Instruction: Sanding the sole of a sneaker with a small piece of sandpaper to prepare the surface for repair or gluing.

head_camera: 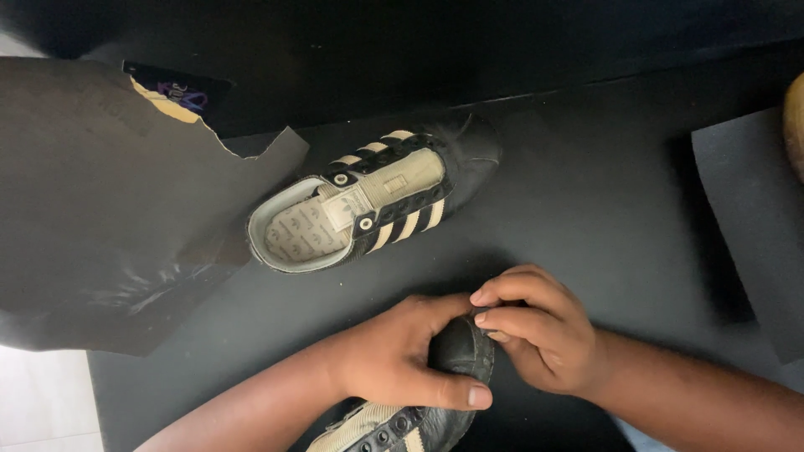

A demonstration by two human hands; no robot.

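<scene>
Black leather sneaker [448,368] at bottom centre of the view, toe pointing up and away from the person, heel end cut off by the bottom edge. Cream stripes and black eyelets show on its lower part. Left hand [398,360] wraps the toe from the left side, thumb lying across the upper, fingers curled over the top: gripping the shoe. Right hand [536,331] is on the toe tip from the right, fingers bent and pinched together against the leather; whether something small sits between the fingertips cannot be told. Both hands touch each other at the toe.

Second matching sneaker [377,201] lies apart, further up on the black table [586,209], unlaced, opening facing up, cream insole and tongue visible, toe pointing up-right. Its heel rests on the edge of a large dark torn sheet [92,209] spread at the left, with a tan underside showing at the torn top edge. Another dark sheet [754,226] lies at the right edge. A tan rounded object [796,125] peeks in at far right, too cropped to identify.
</scene>
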